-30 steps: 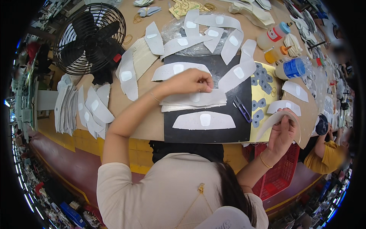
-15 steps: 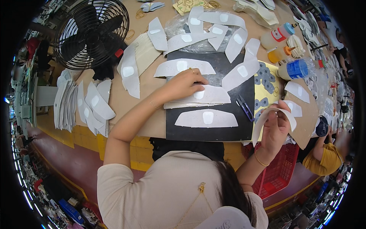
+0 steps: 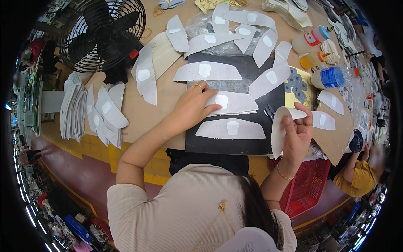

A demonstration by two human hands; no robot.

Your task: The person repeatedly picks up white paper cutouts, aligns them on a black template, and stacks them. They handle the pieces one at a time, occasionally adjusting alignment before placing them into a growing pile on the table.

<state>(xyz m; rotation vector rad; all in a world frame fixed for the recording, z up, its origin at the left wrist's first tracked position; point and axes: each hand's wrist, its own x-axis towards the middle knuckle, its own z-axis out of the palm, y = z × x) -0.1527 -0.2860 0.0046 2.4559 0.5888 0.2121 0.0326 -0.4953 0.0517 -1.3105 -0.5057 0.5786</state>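
My left hand (image 3: pixel 191 105) is at the left end of a small stack of white curved pieces (image 3: pixel 241 101) on a black mat. Its thumb and forefinger close on that end, which they partly hide. In my right hand (image 3: pixel 299 136) is a curved off-white piece (image 3: pixel 278 131), bent into an arc, gripped between thumb and fingers near the mat's right edge. One flat white piece with a pale patch (image 3: pixel 232 127) lies in front of the stack. Another white piece (image 3: pixel 204 71) lies behind it. Blue-handled thread snips (image 3: pixel 269 111) show partly beside the held piece.
A black fan (image 3: pixel 100 35) stands at the far left. Bottles, including a blue-capped one (image 3: pixel 329 77), line the right side. More pieces lie at left (image 3: pixel 110 110) and on plastic at the back. A red basket (image 3: pixel 308 185) sits below the table edge; another person (image 3: pixel 362 178) is at right.
My left hand has drawn back leftward from the top of the stack to its left end. My right hand has turned the held piece more upright, partly covering the snips. The view has shifted slightly.
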